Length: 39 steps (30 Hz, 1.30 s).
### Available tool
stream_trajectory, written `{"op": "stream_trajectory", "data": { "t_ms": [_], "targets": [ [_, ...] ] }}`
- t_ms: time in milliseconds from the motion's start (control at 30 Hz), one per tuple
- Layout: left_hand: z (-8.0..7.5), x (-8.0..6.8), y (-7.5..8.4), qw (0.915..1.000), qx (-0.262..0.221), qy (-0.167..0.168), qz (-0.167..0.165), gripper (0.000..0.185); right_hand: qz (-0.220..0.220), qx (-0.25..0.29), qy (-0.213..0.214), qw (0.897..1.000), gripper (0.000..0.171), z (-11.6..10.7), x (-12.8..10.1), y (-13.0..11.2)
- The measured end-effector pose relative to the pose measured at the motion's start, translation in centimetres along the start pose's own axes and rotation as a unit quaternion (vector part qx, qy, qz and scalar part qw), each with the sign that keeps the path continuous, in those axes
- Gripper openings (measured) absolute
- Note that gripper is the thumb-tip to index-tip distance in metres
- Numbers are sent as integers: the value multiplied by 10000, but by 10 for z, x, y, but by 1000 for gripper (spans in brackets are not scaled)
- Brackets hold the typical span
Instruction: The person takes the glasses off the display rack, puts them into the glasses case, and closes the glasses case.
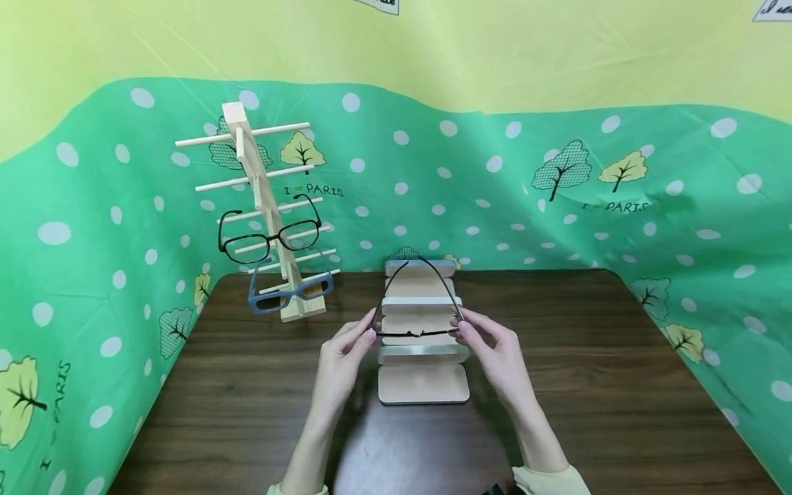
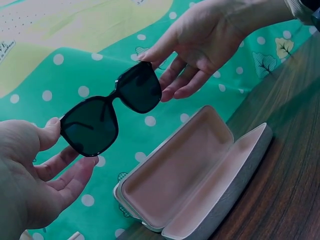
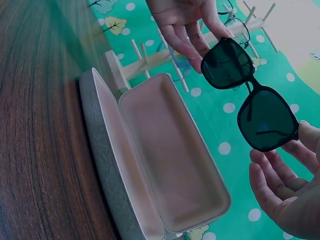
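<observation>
Black sunglasses with dark lenses (image 2: 90, 130) are held up between both hands, temples unfolded and pointing away in the head view. My left hand (image 1: 340, 357) pinches one end of the frame between thumb and fingers. At the opposite end, my right hand (image 1: 498, 350) pinches the other hinge corner. Below them, an open glasses case (image 3: 167, 150) with a pinkish lining and grey outside lies on the table. Its lining shows no glasses inside. From the head view, the sunglasses overlap a row of open cases (image 1: 423, 385) that runs toward the back.
A wooden glasses stand (image 1: 262, 192) with several pegs rises at the back left. Black-framed glasses (image 1: 270, 238) and blue-framed glasses (image 1: 291, 294) hang on it. The dark wooden table (image 1: 588, 385) ends against a green and yellow patterned cloth (image 1: 470, 172).
</observation>
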<state>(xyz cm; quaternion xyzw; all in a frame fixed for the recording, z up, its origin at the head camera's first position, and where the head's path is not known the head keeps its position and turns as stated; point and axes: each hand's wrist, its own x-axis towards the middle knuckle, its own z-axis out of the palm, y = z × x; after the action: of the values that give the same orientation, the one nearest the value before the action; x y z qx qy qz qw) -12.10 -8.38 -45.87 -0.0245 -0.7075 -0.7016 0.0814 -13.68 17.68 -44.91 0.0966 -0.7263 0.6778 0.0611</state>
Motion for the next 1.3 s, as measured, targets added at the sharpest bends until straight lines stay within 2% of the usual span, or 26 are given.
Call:
{"op": "stream_trajectory", "data": {
  "t_ms": [567,933,1300],
  "targets": [
    [-2,2,4,9997,-212,-61,89,34,-137,-148,-118,9997,36,1,3,-3],
    [0,2,3,9994,108,-127,313,31,-21,-370,8,9993,36,0,1,1],
    [-2,1,3,9992,158,-222,286,29,-159,5,-65,9999,37,3,2,2]
  ]
}}
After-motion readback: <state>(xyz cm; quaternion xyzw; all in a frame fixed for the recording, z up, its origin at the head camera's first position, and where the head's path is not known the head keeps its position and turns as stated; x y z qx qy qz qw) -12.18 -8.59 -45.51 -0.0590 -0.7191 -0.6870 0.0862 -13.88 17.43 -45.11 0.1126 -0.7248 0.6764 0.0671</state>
